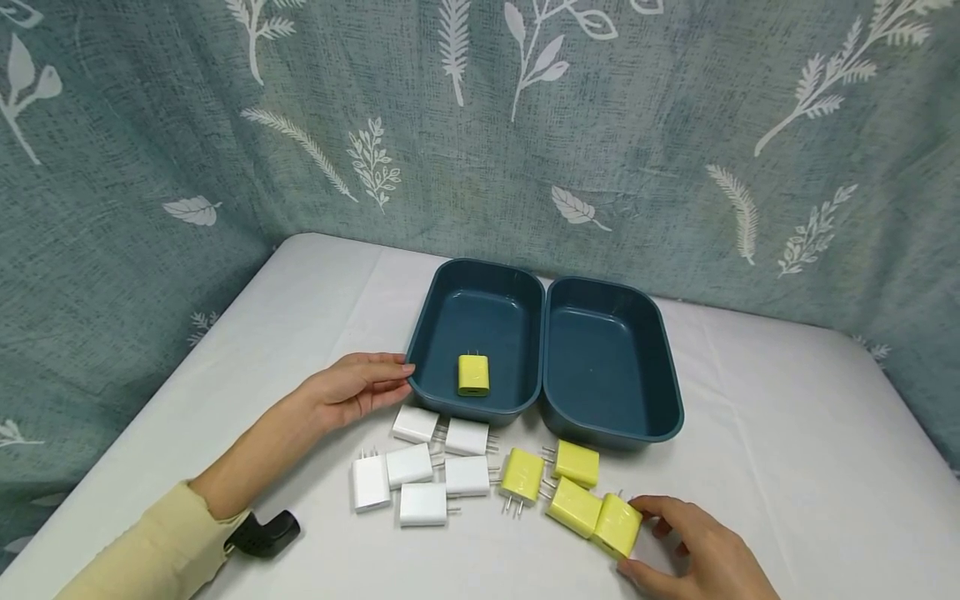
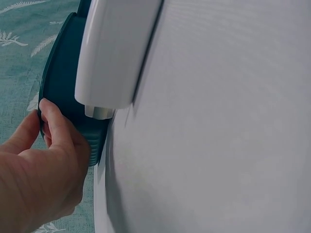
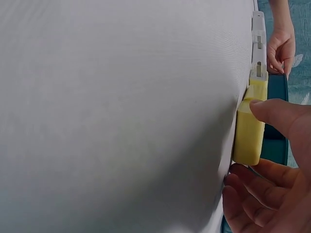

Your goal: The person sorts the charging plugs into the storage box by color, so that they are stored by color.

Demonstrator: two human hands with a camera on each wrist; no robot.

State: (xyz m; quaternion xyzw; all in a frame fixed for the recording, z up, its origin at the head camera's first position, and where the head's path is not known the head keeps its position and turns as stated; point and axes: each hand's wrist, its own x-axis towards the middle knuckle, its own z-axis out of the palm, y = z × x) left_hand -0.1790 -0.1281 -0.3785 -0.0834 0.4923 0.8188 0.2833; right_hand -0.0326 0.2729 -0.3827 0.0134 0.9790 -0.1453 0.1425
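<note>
A: Biggest things first?

B: A leaf-print curtain (image 1: 465, 179) at twelve o'clock, then the white-covered tabletop (image 1: 772, 417). On it stand the left tray (image 1: 491, 317) and, at its three o'clock, the right tray (image 1: 603, 350), both deep blue.

A: And the hands?

B: The left hand (image 1: 360, 390), at the left tray's eight o'clock, lightly pinches its rim with the fingers. The right hand (image 1: 697, 542), at the right tray's five o'clock, pinches the outermost yellow USB charger (image 1: 617, 526) between thumb and fingers.

A: So that charger lies where?

B: On the tabletop, at six o'clock from the right tray. Three other yellow chargers (image 1: 574, 507) cluster towards its ten o'clock; another, the boxed-in yellow charger (image 1: 473, 375), sits at six o'clock inside the left tray. Six white chargers (image 1: 423, 505) lie around seven o'clock from that tray.

A: What could go wrong?

B: The pinched one seems to touch its neighbour, so lifting might drag that along or catch prongs. A corner-only pinch could slip. Tugging the rim might shove the nearest white ones.
</note>
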